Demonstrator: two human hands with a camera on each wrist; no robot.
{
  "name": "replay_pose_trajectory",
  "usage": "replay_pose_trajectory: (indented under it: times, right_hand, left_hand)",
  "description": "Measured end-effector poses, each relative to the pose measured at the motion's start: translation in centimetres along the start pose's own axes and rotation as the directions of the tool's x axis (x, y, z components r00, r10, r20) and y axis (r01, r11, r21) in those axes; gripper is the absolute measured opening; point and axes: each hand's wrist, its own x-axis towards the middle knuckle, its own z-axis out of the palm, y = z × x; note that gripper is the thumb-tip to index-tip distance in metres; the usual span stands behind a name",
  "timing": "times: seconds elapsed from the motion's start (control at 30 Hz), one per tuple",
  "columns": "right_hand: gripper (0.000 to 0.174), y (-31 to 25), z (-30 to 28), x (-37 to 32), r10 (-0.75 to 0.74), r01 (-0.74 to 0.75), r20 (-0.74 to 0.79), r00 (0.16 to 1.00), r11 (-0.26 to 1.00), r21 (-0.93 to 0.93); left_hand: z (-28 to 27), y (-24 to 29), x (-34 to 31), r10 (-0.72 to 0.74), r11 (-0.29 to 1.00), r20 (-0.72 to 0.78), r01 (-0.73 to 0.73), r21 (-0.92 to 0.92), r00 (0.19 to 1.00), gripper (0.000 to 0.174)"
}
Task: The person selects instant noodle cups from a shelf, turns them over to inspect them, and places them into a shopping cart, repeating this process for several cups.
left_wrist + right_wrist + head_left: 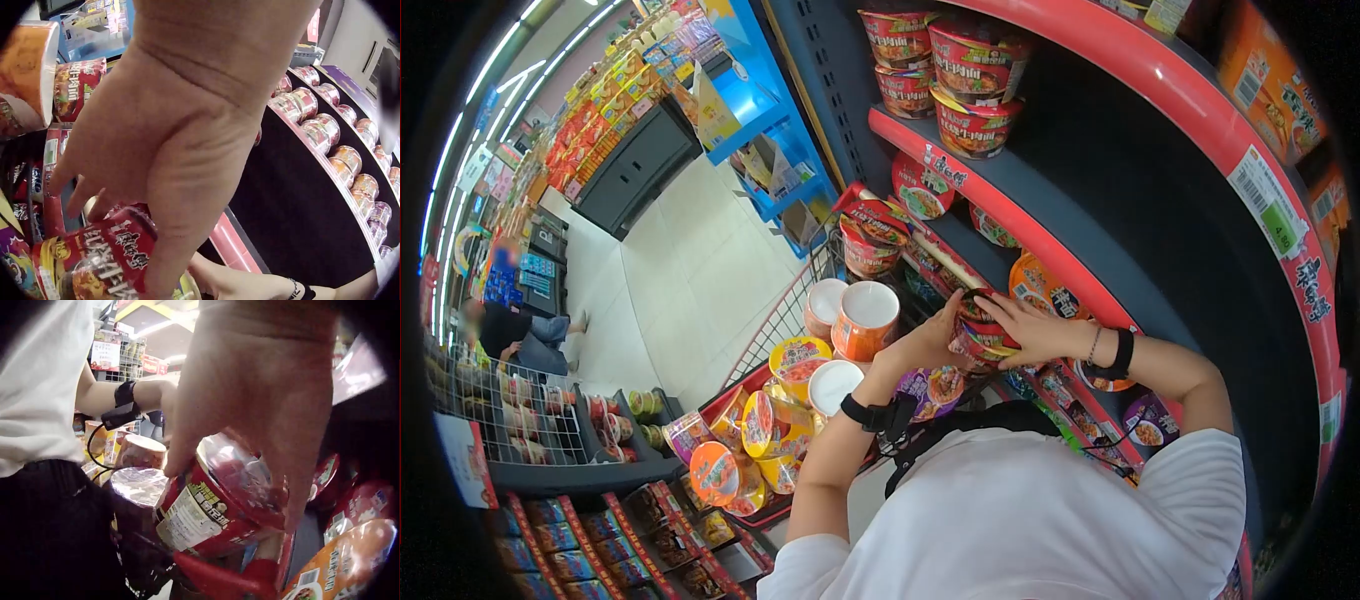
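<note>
A red instant noodle bowl (978, 347) sits at the front of a low shelf, held between both hands. My left hand (940, 335) grips its near side, with the thumb running down the bowl (103, 259) in the left wrist view. My right hand (1025, 325) covers the lid from the shelf side, and its fingers curl over the bowl (212, 506) in the right wrist view. An orange bowl (1040, 285) stands just behind on the same shelf. Each wrist carries a black strap.
A shopping cart (775, 330) at my left holds several noodle cups, with an orange cup (865, 320) on top. Red-edged shelves (1010, 220) with more red bowls (975, 95) rise to the right. A seated person (515, 335) is far left across the aisle.
</note>
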Motion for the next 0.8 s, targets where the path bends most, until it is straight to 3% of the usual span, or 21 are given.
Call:
replay_pose_trajectory:
  times: [0.07,0.1,0.13,0.17,0.2,0.27,0.3,0.33,0.4,0.47,0.53,0.57,0.63,0.67,0.73,0.77,0.8]
  right_hand:
    - [0.100,-0.2,-1.3,0.6,0.010,-0.009,0.010,1.000,0.999,-0.054]
    - [0.095,0.0,-2.2,0.9,0.039,-0.049,0.064,0.997,0.986,0.160]
    - [0.090,0.1,-2.6,1.0,0.055,-0.096,0.122,0.991,0.926,0.364]
    - [0.078,1.0,-1.6,1.0,0.002,0.004,-0.019,1.000,0.942,0.336]
    - [0.078,0.8,-2.3,1.0,0.002,0.006,-0.024,1.000,0.941,0.337]
    - [0.069,0.0,-4.3,1.0,0.075,-0.116,0.094,0.993,0.804,0.584]
    - [0.064,0.9,-3.6,1.1,0.005,-0.003,-0.001,1.000,0.781,0.625]
    - [0.064,-0.2,-5.2,0.9,0.003,0.000,-0.005,1.000,0.780,0.626]
    - [0.063,-2.8,-9.3,0.0,0.180,-0.301,0.244,0.953,0.661,0.687]
    - [0.063,-2.9,-9.6,0.1,0.173,-0.302,0.250,0.953,0.636,0.711]
    - [0.066,-1.3,-7.9,0.8,-0.024,0.115,-0.138,0.990,0.706,0.698]
    - [0.066,-1.0,-7.9,0.7,-0.029,0.119,-0.140,0.990,0.708,0.696]
    - [0.074,-1.1,-8.9,0.6,-0.106,0.270,-0.347,0.932,0.842,0.467]
    - [0.074,-1.3,-9.6,0.3,-0.108,0.273,-0.352,0.930,0.844,0.462]
    - [0.083,-2.1,-11.1,-0.8,-0.045,0.228,-0.647,0.761,0.952,0.202]
    - [0.094,-2.6,-11.3,-1.3,0.177,0.189,-0.607,0.775,0.851,0.490]
    - [0.094,-2.8,-11.5,-1.5,0.177,0.189,-0.610,0.772,0.853,0.486]
  left_hand:
    - [0.7,-1.5,0.3,0.142,0.989,-0.119,-0.144,-0.012,0.983,0.127]
    - [0.4,-1.0,-0.1,0.153,0.985,-0.155,-0.163,-0.055,0.976,0.129]
    - [-0.1,-0.4,-0.4,0.150,0.986,-0.153,-0.160,-0.054,0.977,0.129]
    - [-0.7,0.3,-0.6,0.040,0.972,-0.139,-0.071,-0.223,0.989,0.128]
    - [-1.2,0.8,-0.9,-0.065,0.924,-0.108,0.019,-0.382,0.992,0.127]
    - [-1.8,1.2,-1.4,-0.049,0.947,-0.172,-0.009,-0.321,0.984,0.124]
    - [-2.1,1.2,-1.6,-0.008,0.935,-0.226,-0.073,-0.348,0.974,0.124]
    - [-2.5,1.7,-1.9,0.031,0.918,-0.280,-0.138,-0.371,0.959,0.124]
    - [-3.0,2.8,-2.6,0.032,0.909,-0.304,-0.155,-0.387,0.952,0.123]
    - [-3.1,3.8,-3.2,-0.028,0.898,-0.377,-0.142,-0.416,0.926,0.122]
    - [-3.5,5.5,-4.0,-0.081,0.895,-0.363,-0.093,-0.436,0.928,0.119]
    - [-3.7,6.2,-4.1,-0.072,0.912,-0.399,-0.101,-0.397,0.914,0.117]
    - [-3.9,7.3,-4.0,0.003,0.929,-0.504,-0.189,-0.318,0.864,0.111]
    - [-4.0,7.8,-3.7,0.009,0.930,-0.507,-0.193,-0.312,0.862,0.111]
    - [-4.0,9.1,-2.9,0.104,0.821,-0.637,-0.427,-0.379,0.764,0.112]
    - [-4.2,9.9,-2.4,0.143,0.838,-0.671,-0.450,-0.309,0.728,0.112]
    - [-4.4,10.6,-1.6,0.148,0.837,-0.670,-0.453,-0.306,0.727,0.112]
